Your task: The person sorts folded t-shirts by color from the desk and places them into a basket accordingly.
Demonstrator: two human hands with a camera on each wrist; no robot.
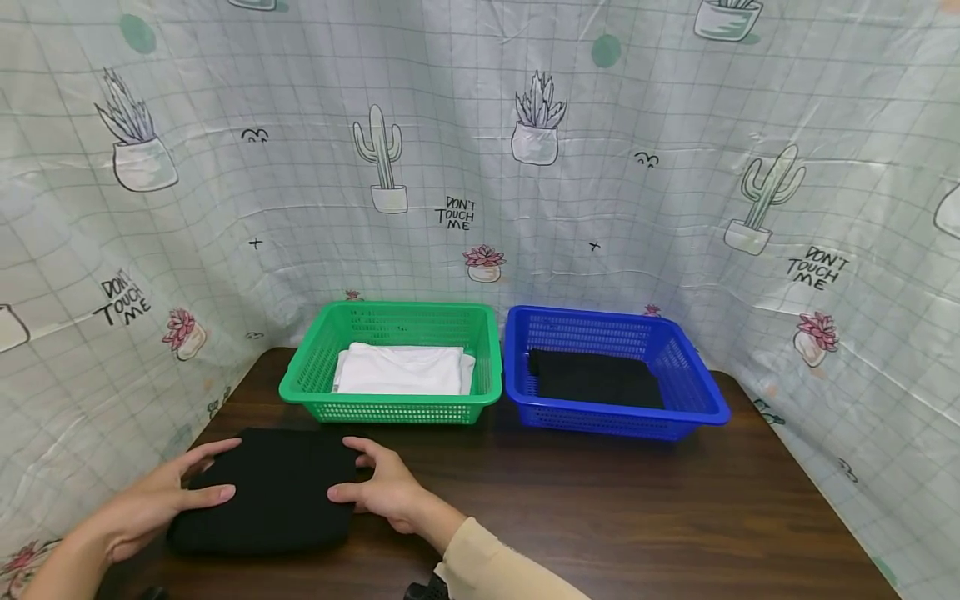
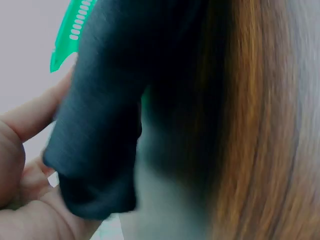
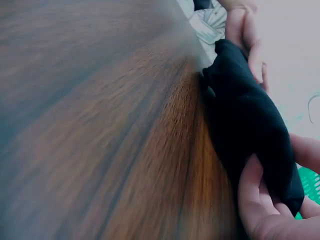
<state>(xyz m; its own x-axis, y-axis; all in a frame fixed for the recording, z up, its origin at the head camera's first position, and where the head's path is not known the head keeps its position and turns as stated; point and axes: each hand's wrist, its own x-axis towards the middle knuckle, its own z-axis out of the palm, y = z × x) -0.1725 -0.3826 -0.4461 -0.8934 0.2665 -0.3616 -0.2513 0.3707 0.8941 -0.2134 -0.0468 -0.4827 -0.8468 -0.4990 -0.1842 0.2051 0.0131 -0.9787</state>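
A folded black cloth [image 1: 277, 492] lies between my two hands at the front left of the dark wooden table. My left hand [image 1: 153, 504] grips its left side, the thumb on top and the lower fingers hidden. My right hand [image 1: 388, 487] holds the right side in the same way. From the right wrist, the thick rolled edge of the cloth [image 3: 250, 110] shows between my right thumb and fingers [image 3: 252, 195]. In the left wrist view the cloth [image 2: 100, 115] bulges in front of my left hand [image 2: 30, 200]. Whether it touches the table everywhere, I cannot tell.
Behind the cloth stands a green basket [image 1: 397, 410] with folded white cloth [image 1: 401, 371] inside. To its right, a blue basket [image 1: 615, 421] contains a folded black cloth [image 1: 596, 379]. A patterned curtain [image 1: 465, 108] surrounds the table [image 1: 600, 517] at the back and sides.
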